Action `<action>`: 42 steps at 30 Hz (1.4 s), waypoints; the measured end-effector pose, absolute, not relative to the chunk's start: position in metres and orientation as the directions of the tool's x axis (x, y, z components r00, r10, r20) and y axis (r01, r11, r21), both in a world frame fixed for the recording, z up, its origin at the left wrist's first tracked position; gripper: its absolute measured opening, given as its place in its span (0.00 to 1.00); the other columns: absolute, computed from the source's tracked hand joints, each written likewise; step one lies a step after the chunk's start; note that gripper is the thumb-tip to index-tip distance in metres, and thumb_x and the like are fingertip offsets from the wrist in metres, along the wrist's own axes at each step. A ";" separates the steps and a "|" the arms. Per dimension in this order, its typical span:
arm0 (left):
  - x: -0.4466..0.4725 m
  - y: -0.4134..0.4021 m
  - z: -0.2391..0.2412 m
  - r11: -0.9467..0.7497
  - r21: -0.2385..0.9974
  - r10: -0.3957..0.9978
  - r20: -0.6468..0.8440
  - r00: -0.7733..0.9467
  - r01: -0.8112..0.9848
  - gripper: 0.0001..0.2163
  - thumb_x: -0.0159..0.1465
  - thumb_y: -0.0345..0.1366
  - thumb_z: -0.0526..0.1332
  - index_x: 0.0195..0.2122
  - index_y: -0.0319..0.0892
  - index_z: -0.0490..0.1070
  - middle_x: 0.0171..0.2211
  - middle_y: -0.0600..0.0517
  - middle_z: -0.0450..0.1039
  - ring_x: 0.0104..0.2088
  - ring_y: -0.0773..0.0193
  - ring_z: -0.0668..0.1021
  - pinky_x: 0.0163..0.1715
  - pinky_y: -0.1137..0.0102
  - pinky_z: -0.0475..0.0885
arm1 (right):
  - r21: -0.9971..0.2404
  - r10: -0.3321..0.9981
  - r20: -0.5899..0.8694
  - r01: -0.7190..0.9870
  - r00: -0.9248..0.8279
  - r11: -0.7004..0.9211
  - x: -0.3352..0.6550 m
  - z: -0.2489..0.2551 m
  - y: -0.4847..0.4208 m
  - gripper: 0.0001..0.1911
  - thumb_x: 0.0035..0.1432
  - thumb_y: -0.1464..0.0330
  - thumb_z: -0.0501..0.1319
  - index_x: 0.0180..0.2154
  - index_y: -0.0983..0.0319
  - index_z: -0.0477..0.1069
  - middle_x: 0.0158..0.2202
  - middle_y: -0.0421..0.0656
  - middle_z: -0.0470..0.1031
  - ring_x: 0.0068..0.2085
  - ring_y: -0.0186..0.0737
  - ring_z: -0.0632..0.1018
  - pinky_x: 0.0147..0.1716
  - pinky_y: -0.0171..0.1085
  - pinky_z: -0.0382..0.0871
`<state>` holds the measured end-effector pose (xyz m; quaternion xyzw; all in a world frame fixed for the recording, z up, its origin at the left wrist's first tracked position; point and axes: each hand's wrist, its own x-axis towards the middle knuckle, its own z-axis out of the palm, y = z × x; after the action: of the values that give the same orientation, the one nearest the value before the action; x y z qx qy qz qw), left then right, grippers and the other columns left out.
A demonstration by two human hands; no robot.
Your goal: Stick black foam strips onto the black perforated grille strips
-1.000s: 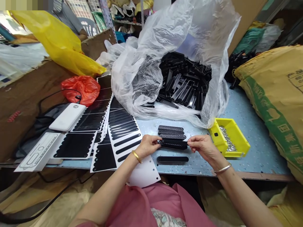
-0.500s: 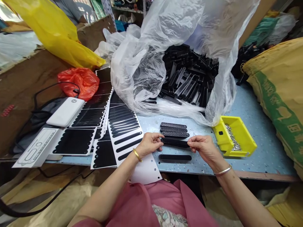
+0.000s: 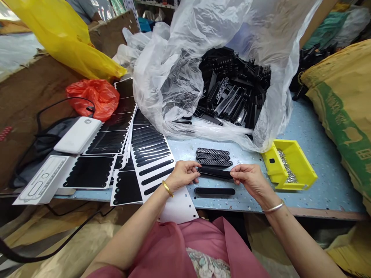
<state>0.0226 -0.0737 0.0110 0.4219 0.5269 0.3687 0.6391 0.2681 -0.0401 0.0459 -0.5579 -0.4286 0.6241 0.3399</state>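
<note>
Both my hands hold one long black plastic strip (image 3: 215, 172) by its ends, a little above the pale blue table (image 3: 313, 170). My left hand (image 3: 183, 175) pinches the left end and my right hand (image 3: 249, 178) pinches the right end. Just behind the strip lie three black perforated strips (image 3: 213, 156) side by side. A plain black strip (image 3: 215, 191) lies on the table in front of my hands. White sheets with black oblong stickers (image 3: 150, 158) lie to the left of my left hand.
A big clear plastic bag (image 3: 179, 73) full of black plastic parts (image 3: 234, 92) stands behind. A yellow bin (image 3: 301, 154) holding small metal pieces sits to the right. A white power bank (image 3: 78, 134), a red bag (image 3: 91, 96), a yellow bag (image 3: 66, 42) and a woven sack (image 3: 344, 100) surround the table.
The strip in my hands has turned, so its perforated face no longer shows and a plain dark side does. The view has tilted slightly; both hands keep their grip.
</note>
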 end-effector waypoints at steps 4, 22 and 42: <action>0.023 -0.074 0.012 0.369 0.929 0.917 -0.359 0.172 -0.029 0.14 0.50 0.30 0.66 0.39 0.35 0.74 0.20 0.55 0.72 0.19 0.67 0.79 0.14 0.81 0.68 | -0.914 0.902 -0.405 0.053 -0.150 -0.401 0.269 0.044 -0.040 0.09 0.32 0.68 0.74 0.19 0.64 0.76 0.16 0.40 0.70 0.18 0.30 0.66 0.16 0.32 0.57; 0.023 -0.073 0.013 0.359 0.933 0.921 -0.352 0.165 -0.010 0.14 0.51 0.30 0.65 0.40 0.34 0.74 0.19 0.55 0.73 0.20 0.66 0.80 0.15 0.81 0.69 | -0.931 0.921 -0.363 0.095 -0.144 -0.352 0.271 0.039 -0.041 0.07 0.34 0.69 0.72 0.18 0.63 0.76 0.16 0.40 0.70 0.19 0.31 0.66 0.16 0.32 0.59; 0.037 -0.069 0.015 0.408 0.912 0.913 -0.407 -0.022 0.042 0.07 0.57 0.35 0.64 0.33 0.37 0.74 0.15 0.58 0.69 0.14 0.69 0.76 0.10 0.82 0.64 | -0.932 0.935 -0.342 0.159 -0.093 -0.326 0.269 0.037 -0.044 0.06 0.35 0.69 0.70 0.18 0.63 0.75 0.15 0.39 0.70 0.18 0.30 0.66 0.16 0.31 0.61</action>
<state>0.0369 -0.0686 0.0151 0.3928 0.6079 0.3765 0.5783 0.2692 -0.0443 0.0365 -0.5812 -0.4704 0.5701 0.3404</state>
